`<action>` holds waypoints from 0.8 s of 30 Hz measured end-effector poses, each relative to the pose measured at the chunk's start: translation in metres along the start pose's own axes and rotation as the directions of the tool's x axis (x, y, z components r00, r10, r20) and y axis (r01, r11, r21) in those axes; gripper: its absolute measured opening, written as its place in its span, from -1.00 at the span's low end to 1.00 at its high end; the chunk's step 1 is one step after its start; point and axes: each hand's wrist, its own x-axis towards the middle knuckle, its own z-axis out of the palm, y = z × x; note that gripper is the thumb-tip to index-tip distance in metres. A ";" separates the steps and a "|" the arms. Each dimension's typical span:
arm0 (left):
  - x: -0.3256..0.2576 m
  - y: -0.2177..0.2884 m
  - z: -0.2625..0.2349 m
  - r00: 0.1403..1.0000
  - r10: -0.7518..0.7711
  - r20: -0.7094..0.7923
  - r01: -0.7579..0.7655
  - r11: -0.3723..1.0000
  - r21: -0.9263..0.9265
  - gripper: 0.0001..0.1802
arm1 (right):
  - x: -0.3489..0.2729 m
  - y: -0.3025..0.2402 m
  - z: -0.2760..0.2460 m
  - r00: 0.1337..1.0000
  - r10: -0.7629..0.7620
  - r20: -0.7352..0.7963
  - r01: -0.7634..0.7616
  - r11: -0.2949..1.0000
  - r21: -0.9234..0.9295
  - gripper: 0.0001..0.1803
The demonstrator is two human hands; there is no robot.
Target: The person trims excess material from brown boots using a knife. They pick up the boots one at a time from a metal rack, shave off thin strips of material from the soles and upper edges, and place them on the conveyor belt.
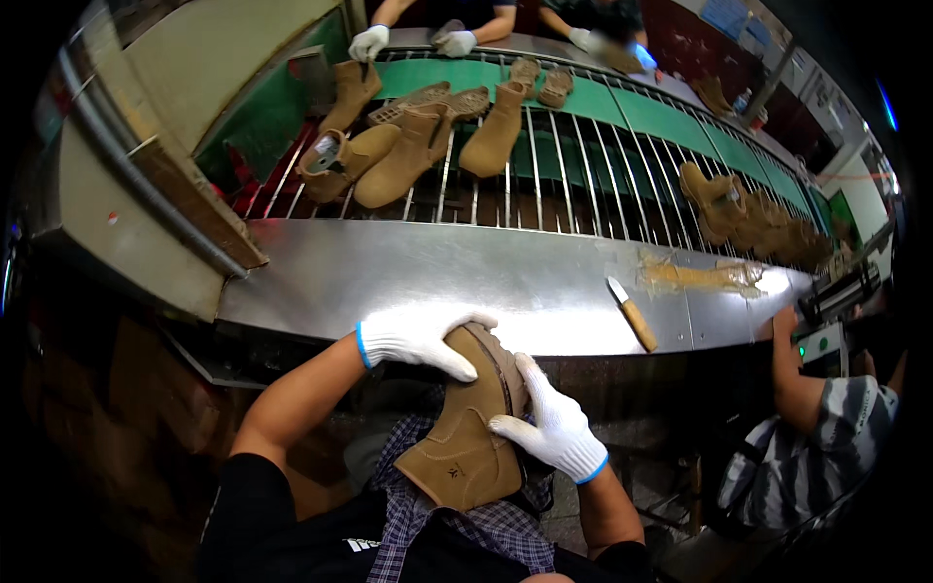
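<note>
Both of my gloved hands clasp the tan suede boot [465,437] on my lap, left hand [420,340] curled over its sole end, right hand [549,425] spread along its side; beyond the boot lies a wooden-handled knife [633,314] on the steel ledge [408,277], then more boots [408,155] waiting on the conveyor rack [583,165].

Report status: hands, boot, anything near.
Left hand grips boot at the sole end; right hand on its side. Boot rests in lap, sole up. Knife lies on steel bench, apart from both hands.
</note>
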 end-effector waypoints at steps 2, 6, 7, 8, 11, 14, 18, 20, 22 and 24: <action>0.003 0.000 0.002 1.000 -0.020 -0.015 0.020 1.000 0.011 0.04 | -0.003 0.027 -0.001 1.000 -0.023 0.006 0.023 0.991 0.131 -0.08; 0.005 0.020 -0.003 0.999 -0.007 -0.033 0.013 0.984 0.180 -0.03 | 0.000 0.035 0.014 0.989 -0.028 -0.143 0.005 0.988 -0.156 -0.25; 0.011 0.014 -0.003 0.996 -0.088 0.015 0.087 0.995 0.046 -0.03 | 0.008 0.037 0.016 0.951 -0.130 -0.279 0.068 0.973 -0.222 -0.28; 0.009 0.010 -0.003 0.998 -0.070 -0.008 0.070 0.995 0.063 -0.01 | 0.017 0.037 0.019 0.890 -0.242 -0.387 0.153 0.957 -0.248 -0.33; 0.004 -0.001 0.004 0.996 0.011 -0.093 -0.007 0.999 0.048 0.08 | 0.043 0.019 0.016 0.925 -0.272 -0.264 0.207 0.946 -0.251 -0.49; 0.004 0.001 0.007 0.994 0.003 -0.106 -0.002 1.000 0.007 0.10 | 0.071 0.022 0.013 0.980 -0.129 -0.151 0.081 0.954 -0.288 -0.63; 0.006 0.002 0.004 0.990 -0.097 -0.098 0.101 0.994 0.032 0.04 | 0.099 0.039 0.013 0.995 0.102 -0.017 -0.100 0.992 0.076 -0.61; 0.005 0.003 0.005 0.985 -0.116 -0.128 0.119 0.993 0.016 0.00 | 0.099 0.030 0.006 0.995 0.098 0.022 -0.100 0.993 0.059 -0.56; 0.003 -0.004 0.012 0.988 -0.044 -0.150 0.053 0.997 0.056 -0.05 | 0.077 0.005 -0.002 0.999 0.042 -0.027 -0.043 0.998 -0.044 -0.59; -0.002 -0.008 0.014 0.984 -0.003 -0.178 0.015 0.998 0.068 -0.11 | 0.046 -0.012 -0.014 0.993 0.112 -0.020 -0.110 0.991 0.082 -0.59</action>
